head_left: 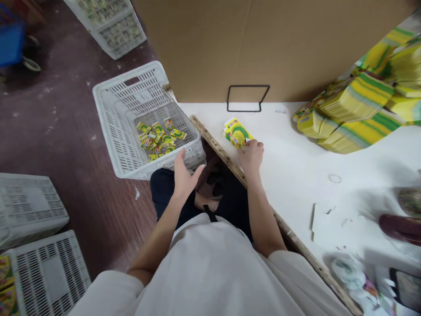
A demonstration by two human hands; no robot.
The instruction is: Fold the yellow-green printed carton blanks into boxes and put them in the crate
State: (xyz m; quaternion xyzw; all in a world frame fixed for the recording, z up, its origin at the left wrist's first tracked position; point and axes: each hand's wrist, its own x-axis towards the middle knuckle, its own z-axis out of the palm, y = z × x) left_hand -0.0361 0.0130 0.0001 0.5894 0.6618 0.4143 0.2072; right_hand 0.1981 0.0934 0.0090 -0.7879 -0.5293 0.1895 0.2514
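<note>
My left hand is held beside the near rim of a white plastic crate, its thumb and fingers apart and nothing in them. Inside that crate lie several small yellow and green boxes. On the white tabletop, my right hand has its fingers bent and closed on the near corner of a flat yellow and green carton. Part of this carton is covered by the fingertips. A black wire stand is just beyond it, against a brown cardboard panel.
Stacks of yellow and green cartons fill the table's far right. A wooden strip edges the table. More crates stand on the floor at left, with a blue cart farther off. A plastic bag lies at lower right.
</note>
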